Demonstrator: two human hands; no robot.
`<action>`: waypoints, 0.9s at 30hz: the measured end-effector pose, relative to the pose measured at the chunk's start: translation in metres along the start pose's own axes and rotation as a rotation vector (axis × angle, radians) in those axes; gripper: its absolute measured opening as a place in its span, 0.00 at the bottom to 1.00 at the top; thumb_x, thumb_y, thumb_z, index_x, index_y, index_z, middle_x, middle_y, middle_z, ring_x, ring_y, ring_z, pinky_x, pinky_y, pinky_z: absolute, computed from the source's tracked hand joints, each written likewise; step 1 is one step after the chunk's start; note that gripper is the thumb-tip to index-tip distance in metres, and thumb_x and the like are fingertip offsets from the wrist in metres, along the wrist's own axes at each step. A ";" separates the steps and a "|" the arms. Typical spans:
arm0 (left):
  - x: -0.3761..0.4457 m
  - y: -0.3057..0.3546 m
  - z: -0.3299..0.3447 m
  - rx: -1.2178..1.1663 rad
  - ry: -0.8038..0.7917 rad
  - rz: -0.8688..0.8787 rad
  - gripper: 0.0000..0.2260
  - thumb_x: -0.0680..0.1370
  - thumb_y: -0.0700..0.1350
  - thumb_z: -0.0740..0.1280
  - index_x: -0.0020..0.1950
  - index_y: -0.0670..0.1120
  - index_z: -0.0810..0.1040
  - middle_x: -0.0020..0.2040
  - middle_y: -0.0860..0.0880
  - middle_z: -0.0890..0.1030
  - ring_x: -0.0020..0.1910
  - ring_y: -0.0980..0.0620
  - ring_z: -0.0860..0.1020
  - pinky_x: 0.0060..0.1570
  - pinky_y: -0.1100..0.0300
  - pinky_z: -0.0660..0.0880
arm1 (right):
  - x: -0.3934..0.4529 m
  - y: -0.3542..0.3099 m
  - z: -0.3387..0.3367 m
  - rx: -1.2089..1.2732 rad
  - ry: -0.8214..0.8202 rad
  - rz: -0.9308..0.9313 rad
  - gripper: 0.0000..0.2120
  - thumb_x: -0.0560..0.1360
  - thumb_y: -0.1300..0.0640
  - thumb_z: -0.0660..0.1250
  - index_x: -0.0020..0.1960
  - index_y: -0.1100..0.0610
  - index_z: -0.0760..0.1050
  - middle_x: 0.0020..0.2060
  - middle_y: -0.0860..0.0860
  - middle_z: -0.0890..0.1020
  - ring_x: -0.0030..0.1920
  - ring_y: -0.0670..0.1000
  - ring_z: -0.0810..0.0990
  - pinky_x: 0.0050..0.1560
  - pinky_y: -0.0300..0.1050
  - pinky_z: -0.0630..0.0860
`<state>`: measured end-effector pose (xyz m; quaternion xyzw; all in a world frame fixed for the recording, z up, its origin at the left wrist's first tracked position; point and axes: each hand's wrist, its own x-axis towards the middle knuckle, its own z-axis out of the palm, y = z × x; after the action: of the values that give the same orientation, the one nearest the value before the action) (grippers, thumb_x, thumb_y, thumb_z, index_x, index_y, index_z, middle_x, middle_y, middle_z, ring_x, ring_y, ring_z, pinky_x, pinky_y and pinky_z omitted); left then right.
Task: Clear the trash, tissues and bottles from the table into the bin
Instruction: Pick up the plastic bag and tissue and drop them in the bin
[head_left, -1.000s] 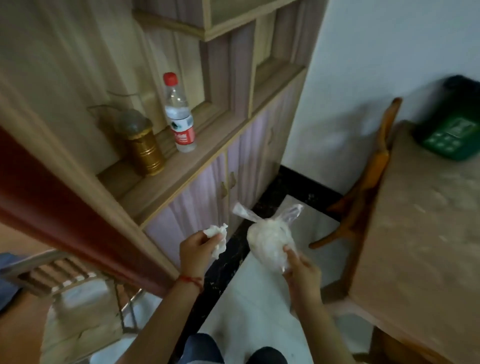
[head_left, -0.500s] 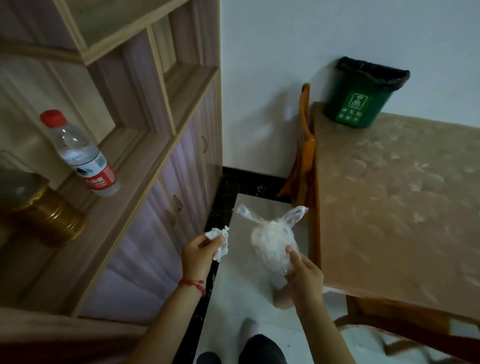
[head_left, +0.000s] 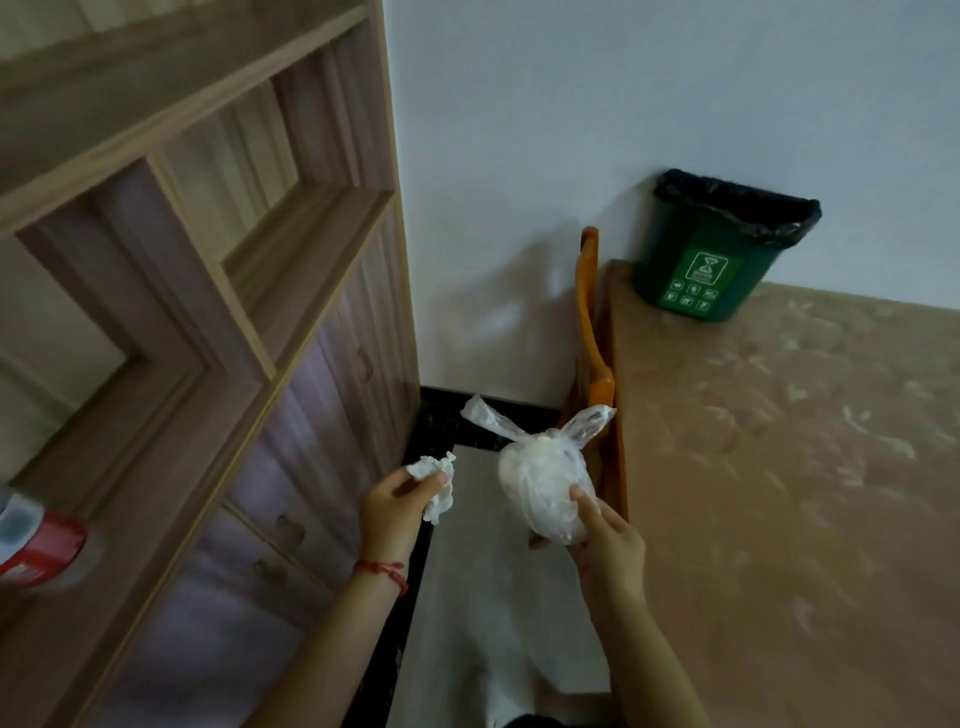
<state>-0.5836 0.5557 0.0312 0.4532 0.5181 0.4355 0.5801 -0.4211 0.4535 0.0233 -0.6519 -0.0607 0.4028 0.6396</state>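
My left hand (head_left: 397, 506) pinches a crumpled white tissue (head_left: 435, 486) over the floor beside the cabinet. My right hand (head_left: 605, 540) grips a knotted clear plastic bag (head_left: 540, 478) of white trash, just left of the table's near corner. The green bin (head_left: 719, 260) with a black liner stands on the far left corner of the brown table (head_left: 779, 467), well beyond both hands. A water bottle with a red label (head_left: 36, 543) shows blurred at the left edge, on the cabinet shelf.
A wooden shelf cabinet (head_left: 208, 364) fills the left side. An orange wooden chair (head_left: 592, 338) leans between the wall and the table's left edge. Pale floor tiles (head_left: 467, 623) run between cabinet and table.
The view has swung right: the bin and table now sit nearer the middle, the bottle has slid to the left edge. Both hands keep their holds on tissue and bag.
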 end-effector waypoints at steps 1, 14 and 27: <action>0.013 0.005 0.008 0.002 0.006 0.007 0.18 0.71 0.35 0.69 0.23 0.50 0.78 0.21 0.56 0.78 0.24 0.65 0.76 0.25 0.75 0.70 | 0.012 -0.010 0.006 -0.003 -0.011 -0.006 0.06 0.69 0.55 0.72 0.43 0.58 0.82 0.38 0.56 0.86 0.47 0.60 0.83 0.53 0.59 0.78; 0.176 0.034 0.081 0.031 -0.091 0.019 0.15 0.72 0.37 0.69 0.26 0.50 0.79 0.24 0.53 0.80 0.28 0.59 0.78 0.30 0.67 0.75 | 0.143 -0.077 0.080 0.093 0.019 -0.074 0.02 0.71 0.59 0.70 0.41 0.58 0.81 0.33 0.42 0.85 0.37 0.46 0.84 0.40 0.44 0.78; 0.340 0.056 0.139 -0.017 -0.275 0.047 0.14 0.64 0.50 0.72 0.24 0.45 0.74 0.25 0.48 0.76 0.36 0.50 0.80 0.39 0.61 0.75 | 0.251 -0.129 0.157 0.145 0.110 -0.116 0.06 0.71 0.54 0.70 0.38 0.55 0.83 0.42 0.54 0.86 0.48 0.54 0.84 0.48 0.49 0.78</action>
<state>-0.4189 0.8887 0.0227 0.5156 0.4193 0.3873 0.6391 -0.2918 0.7490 0.0470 -0.6205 -0.0340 0.3320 0.7097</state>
